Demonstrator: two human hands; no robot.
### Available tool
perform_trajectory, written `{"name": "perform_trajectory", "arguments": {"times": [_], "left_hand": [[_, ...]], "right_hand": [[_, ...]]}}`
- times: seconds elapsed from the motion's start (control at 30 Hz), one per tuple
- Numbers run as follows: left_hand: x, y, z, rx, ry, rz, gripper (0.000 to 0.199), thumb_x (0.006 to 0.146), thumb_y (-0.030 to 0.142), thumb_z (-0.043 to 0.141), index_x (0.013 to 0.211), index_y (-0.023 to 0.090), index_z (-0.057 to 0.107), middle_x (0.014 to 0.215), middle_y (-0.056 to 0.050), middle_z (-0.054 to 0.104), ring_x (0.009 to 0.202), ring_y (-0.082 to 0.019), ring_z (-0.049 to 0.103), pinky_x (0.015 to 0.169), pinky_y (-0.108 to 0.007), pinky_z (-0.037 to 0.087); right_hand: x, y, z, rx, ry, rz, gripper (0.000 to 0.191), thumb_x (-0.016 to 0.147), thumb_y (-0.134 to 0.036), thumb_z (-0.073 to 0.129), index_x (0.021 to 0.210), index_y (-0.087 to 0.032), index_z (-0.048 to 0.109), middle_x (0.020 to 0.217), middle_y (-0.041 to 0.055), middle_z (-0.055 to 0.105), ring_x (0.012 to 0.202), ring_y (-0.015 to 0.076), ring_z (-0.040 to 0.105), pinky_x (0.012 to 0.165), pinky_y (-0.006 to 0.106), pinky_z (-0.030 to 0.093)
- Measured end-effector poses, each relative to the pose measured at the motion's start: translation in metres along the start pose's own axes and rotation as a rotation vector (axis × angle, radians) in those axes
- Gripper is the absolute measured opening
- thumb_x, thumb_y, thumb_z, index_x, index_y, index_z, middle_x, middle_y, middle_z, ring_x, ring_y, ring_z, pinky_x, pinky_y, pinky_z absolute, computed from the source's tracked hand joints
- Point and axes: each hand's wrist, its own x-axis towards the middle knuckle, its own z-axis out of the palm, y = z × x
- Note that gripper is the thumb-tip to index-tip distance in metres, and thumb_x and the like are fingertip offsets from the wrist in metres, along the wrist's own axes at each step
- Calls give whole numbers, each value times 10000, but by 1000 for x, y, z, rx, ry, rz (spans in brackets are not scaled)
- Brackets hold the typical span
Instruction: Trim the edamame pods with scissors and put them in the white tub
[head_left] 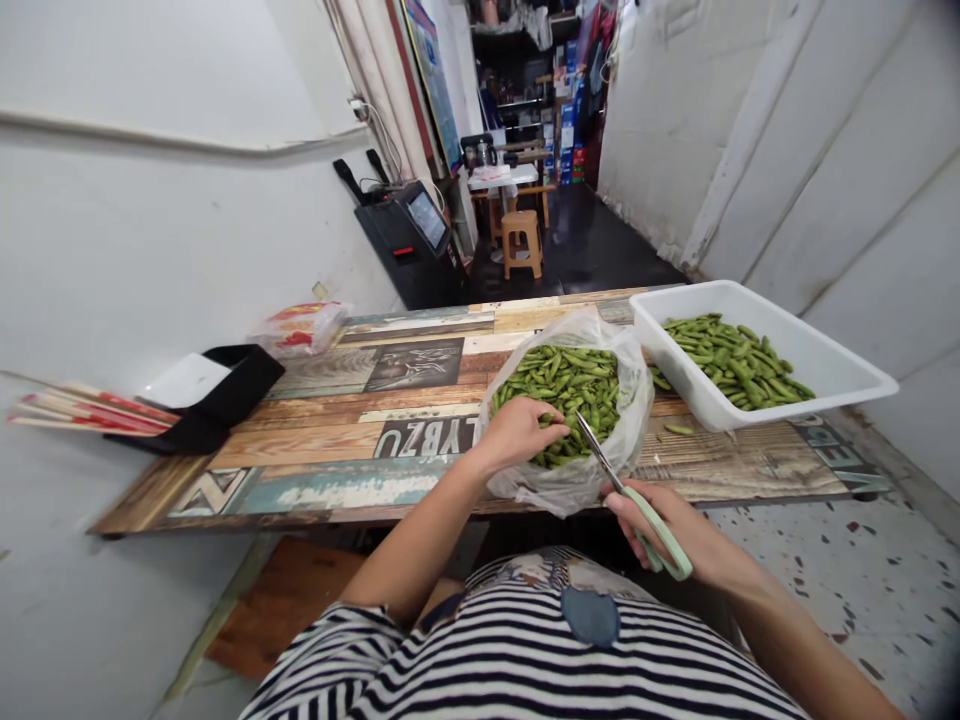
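My right hand (pixel 660 525) grips a pair of scissors (pixel 651 525) by its pale green handles. The blades point up and left over a clear plastic bag (pixel 634 420), which is rolled open and full of green edamame pods (pixel 566 375). Over the left part of the pods, my left hand (pixel 521 432) is closed, thumb and fingers pinched on an edamame pod that is mostly hidden. The scissor tips are just right of these fingertips. To the right of the bag stands a white plastic tub (pixel 840 375) with more edamame pods (pixel 739 360) in it.
A loose pod (pixel 679 429) lies on the wood-patterned table (pixel 315 445) by the tub. At the left are a black holder (pixel 244 385) with wrapped chopsticks (pixel 97 412) and a plastic packet (pixel 300 328). Behind the table stand a black screen device (pixel 412 230) and a stool (pixel 522 243).
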Motion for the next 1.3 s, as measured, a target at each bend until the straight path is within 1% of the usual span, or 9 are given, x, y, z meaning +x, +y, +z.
{"name": "perform_trajectory", "arguments": {"times": [0.07,0.23,0.43,0.6,0.8,0.87,1.0,1.17,1.3], "left_hand": [[-1,2,0,13,-42,30,261,761,357,615,899,184,754,870,-46,742,783,-190,651,694,-258,442],[1,1,2,-70,-81,125,213,767,304,621,867,167,751,907,-56,738,843,-180,653,778,-250,442],[1,1,-1,-204,-53,95,219,746,319,656,816,128,738,859,-71,714,830,-174,633,795,-257,443],[0,3,-2,-221,-93,135,209,750,317,653,792,127,730,844,-68,703,808,-161,621,780,-250,436],[0,1,-6,-208,-165,110,263,753,356,641,822,118,730,832,-59,708,794,-160,614,768,-242,433],[0,0,-8,-208,-196,98,282,753,368,636,834,115,732,838,-59,712,801,-162,615,770,-238,433],[-1,1,-11,-217,-227,61,294,745,368,637,849,111,735,857,-66,719,821,-168,621,772,-232,435],[-2,6,-11,-224,-259,60,305,731,372,649,844,103,738,848,-74,718,798,-164,613,748,-226,436],[-3,8,-12,-235,-262,56,315,733,376,648,842,95,737,842,-78,718,789,-162,611,740,-225,438]], "right_hand": [[0,-5,-1,-52,17,-23,379,878,-533,493,702,-201,445,495,-59,503,418,89,490,401,185,381],[-3,-14,-4,-139,19,-58,408,886,-576,435,724,-202,454,513,-49,506,453,102,497,447,203,393],[-7,-18,-12,-209,35,-75,426,893,-595,412,844,-184,511,554,-39,504,497,113,501,480,213,399],[-5,-16,-10,-213,7,-58,435,893,-602,406,873,-181,513,561,-50,459,494,105,465,465,203,386],[-6,-17,-15,-262,-11,-110,337,886,-480,525,1041,-187,591,583,-51,474,509,103,442,481,195,375],[-7,-19,-17,-280,-17,-130,336,886,-450,539,1087,-189,601,617,-38,516,538,109,455,508,198,387],[-7,-20,-17,-292,-31,-169,351,871,-451,562,1087,-179,620,810,14,626,687,137,524,618,214,428],[-6,-18,-14,-229,-10,-92,476,892,-557,449,1083,-146,594,553,-37,486,501,109,425,465,209,360],[-5,-16,-15,-189,-27,-96,472,879,-555,484,1119,-157,569,582,-45,468,504,100,430,466,202,355]]}}
